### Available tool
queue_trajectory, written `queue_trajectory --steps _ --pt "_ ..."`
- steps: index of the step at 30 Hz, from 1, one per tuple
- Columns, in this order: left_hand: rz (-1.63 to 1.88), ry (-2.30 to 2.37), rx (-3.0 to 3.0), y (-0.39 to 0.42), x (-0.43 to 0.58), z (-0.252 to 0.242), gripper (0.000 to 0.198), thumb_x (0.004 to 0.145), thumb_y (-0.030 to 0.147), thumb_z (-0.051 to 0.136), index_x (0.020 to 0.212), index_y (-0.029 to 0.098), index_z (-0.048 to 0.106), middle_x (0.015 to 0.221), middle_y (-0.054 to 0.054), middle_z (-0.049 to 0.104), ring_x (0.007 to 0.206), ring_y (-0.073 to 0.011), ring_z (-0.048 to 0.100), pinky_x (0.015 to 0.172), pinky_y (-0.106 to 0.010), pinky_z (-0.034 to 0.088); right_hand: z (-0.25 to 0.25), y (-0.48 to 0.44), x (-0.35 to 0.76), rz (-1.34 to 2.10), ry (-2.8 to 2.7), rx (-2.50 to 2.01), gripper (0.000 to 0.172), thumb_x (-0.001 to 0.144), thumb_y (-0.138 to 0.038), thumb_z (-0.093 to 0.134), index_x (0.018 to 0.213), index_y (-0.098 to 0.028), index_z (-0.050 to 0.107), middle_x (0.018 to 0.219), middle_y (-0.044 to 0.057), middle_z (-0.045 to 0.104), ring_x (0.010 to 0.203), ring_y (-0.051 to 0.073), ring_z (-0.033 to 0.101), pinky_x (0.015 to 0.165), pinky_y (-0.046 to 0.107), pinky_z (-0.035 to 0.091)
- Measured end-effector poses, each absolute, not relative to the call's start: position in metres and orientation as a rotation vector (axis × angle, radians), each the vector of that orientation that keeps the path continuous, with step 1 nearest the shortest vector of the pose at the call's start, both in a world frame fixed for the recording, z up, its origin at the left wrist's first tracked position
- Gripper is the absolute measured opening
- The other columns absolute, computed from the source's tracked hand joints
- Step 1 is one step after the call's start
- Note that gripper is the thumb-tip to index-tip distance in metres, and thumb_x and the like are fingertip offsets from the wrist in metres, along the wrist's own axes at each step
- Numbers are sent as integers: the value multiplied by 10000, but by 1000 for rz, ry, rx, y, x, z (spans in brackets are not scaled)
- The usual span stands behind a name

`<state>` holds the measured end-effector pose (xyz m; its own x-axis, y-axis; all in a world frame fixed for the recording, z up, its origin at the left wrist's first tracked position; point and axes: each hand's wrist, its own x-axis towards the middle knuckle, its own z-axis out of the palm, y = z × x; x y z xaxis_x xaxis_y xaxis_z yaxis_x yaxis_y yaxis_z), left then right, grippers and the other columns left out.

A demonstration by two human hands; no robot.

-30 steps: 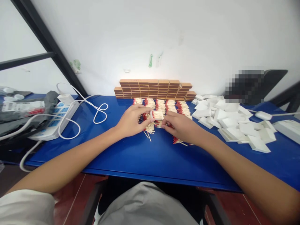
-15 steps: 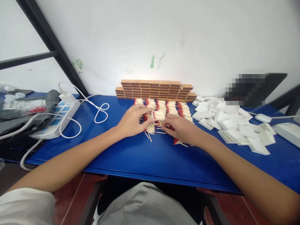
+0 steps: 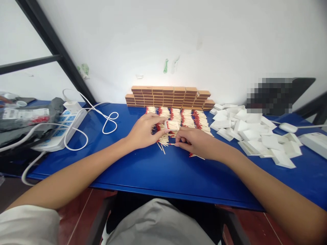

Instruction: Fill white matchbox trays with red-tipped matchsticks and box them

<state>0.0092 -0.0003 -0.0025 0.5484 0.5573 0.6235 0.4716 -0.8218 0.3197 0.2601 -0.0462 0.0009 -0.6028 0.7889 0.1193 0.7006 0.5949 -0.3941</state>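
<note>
Between the thumb and fingers of my left hand [image 3: 146, 131] is a small white matchbox tray [image 3: 172, 126], tilted so that the matches inside show. My right hand [image 3: 194, 141] is just right of the tray, its fingers pinched on a single match [image 3: 172, 144] whose red head points left. Under and behind both hands, red-headed matches [image 3: 200, 120] lie in several rows on the blue table. A few loose matches [image 3: 161, 147] stick out at the near side of the rows.
Stacked matchbox sleeves [image 3: 163, 97] stand against the wall. A heap of white trays [image 3: 258, 131] lies to the right, near a dark device [image 3: 298, 93]. At left are a power strip [image 3: 65, 127], a white cable [image 3: 110, 119] and dark plastic bags [image 3: 28, 115].
My right hand has moved slightly down toward the near side, and its fingertips are now on the single match. My left hand keeps the tray in the same place.
</note>
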Motion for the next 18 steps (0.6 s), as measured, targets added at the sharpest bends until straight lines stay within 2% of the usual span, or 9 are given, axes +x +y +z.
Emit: queue_trajectory --steps 4,10,14,18 --pt "1125 914 2657 1 8 -2 340 943 412 746 1202 192 742 1087 -90 775 1046 -240 705 952 -411 574 5 -46 264 497 -2540 -1237 103 978 -198 605 912 -212 683 894 45 680 752 181 595 689 300 428" --pt "1098 869 2683 1 8 -4 340 937 413 757 1191 187 744 1119 -95 770 1059 -240 707 968 -413 570 16 -44 268 331 -2340 -1231 168 1003 -336 634 888 -217 661 836 35 637 714 172 560 648 289 408" --pt "1087 832 2682 -1 9 -5 387 928 422 768 1229 180 742 1106 -101 763 1024 -233 717 941 -396 581 12 -41 267 174 -2276 -1200 139 1004 -308 625 903 -213 639 856 39 617 710 169 544 649 292 403" --pt "1120 783 2691 -4 11 -4 382 928 428 767 1229 193 747 1118 -101 769 1060 -236 723 966 -392 585 6 -42 263 179 -2280 -1190 112 1009 -298 616 940 -214 645 879 38 614 687 159 531 647 290 407"
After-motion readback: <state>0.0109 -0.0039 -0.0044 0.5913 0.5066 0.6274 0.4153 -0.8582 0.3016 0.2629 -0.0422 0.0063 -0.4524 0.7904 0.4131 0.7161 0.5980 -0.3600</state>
